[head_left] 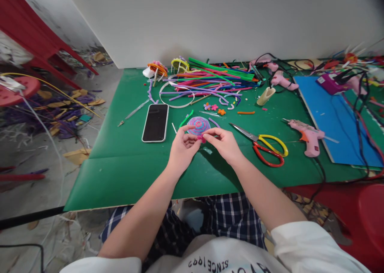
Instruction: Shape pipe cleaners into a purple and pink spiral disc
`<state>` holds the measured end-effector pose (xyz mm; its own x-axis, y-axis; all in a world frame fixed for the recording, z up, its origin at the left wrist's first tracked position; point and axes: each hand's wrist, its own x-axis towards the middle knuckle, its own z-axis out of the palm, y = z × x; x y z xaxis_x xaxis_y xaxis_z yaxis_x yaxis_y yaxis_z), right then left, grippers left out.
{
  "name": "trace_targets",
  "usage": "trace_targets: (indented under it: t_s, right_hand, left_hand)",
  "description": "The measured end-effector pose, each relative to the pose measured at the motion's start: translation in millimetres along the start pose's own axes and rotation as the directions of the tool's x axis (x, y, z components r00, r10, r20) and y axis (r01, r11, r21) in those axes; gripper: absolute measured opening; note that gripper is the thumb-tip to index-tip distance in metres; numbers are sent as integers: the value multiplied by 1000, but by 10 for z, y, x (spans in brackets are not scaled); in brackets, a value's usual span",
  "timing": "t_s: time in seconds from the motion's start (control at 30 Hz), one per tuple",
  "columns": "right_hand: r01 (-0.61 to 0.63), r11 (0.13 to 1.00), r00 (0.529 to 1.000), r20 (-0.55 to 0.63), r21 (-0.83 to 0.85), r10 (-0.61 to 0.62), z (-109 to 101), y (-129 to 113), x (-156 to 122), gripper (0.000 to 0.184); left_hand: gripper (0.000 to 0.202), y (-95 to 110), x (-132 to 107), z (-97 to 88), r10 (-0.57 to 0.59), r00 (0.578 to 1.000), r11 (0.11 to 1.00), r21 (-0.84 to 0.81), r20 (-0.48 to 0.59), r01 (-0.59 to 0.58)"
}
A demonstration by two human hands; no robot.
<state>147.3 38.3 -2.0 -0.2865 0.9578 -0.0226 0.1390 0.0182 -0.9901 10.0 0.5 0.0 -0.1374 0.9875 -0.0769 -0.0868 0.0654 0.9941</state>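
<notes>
Between my two hands is a small bright pink pipe-cleaner piece (pixel 201 138), pinched at the fingertips; its exact shape is partly covered by the fingers. My left hand (pixel 184 145) is closed, thumb and fingers at the pink piece. From the other side my right hand (pixel 222 143) pinches the same piece. Just beyond the fingertips sits a round purple, pink and blue coiled disc (pixel 198 125), its near edge partly hidden by the hands. A green pipe-cleaner strip (pixel 186 119) lies left of the disc. Three small flowers (pixel 214 107) in purple, pink and orange lie behind it.
A phone (pixel 155 123) lies left of my hands. Scissors (pixel 261 143) and a pink glue gun (pixel 309 136) with a trailing cord lie to the right. Many pipe cleaners (pixel 210 79) are piled at the back. A blue board (pixel 330 125) is at the far right.
</notes>
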Motion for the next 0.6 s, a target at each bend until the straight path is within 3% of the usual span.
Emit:
trace_targets:
  t_s: [0.2,0.6]
  right_hand:
    - [-10,1000,1000,-12,-6,10,9,16,9,15]
    - [14,999,999,50,-34,-13,5,18,11,14]
  left_hand:
    - [45,-9,-9,7,-27,999,998,-53,37,29]
    - [44,-5,-17,33,-50,999,992,-115,-19,48]
